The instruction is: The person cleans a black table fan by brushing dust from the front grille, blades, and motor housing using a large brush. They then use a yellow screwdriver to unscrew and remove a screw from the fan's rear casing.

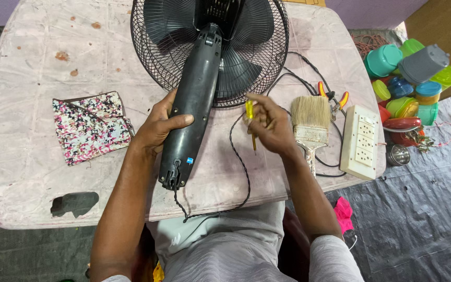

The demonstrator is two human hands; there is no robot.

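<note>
From the head camera, your left hand [157, 125] is wrapped around the black fan stem [191, 104], thumb across the top, holding it flat on the tabletop [27, 172]. The fan's wire cage [163, 62] lies beyond your hands, with the dark blades behind the mesh. Your right hand [270, 125] pinches a small yellow-handled screwdriver [250, 117], tip pointing down toward you, just right of the stem.

The stem looks like hard, smooth plastic, probably stiff but a little slippery, so the middle, where your palm already sits, seems the steadiest hold. The cage end likely carries most of the weight and its thin wires could bend. The twisted cord [238, 156] trails from the stem's near end and hangs over the tabletop's edge; it is limp.

Right of your right hand lie a paintbrush [310, 117], pliers [335, 99] and a white socket board [360, 141]. Left of your left hand is a floral cloth pouch [91, 127].
</note>
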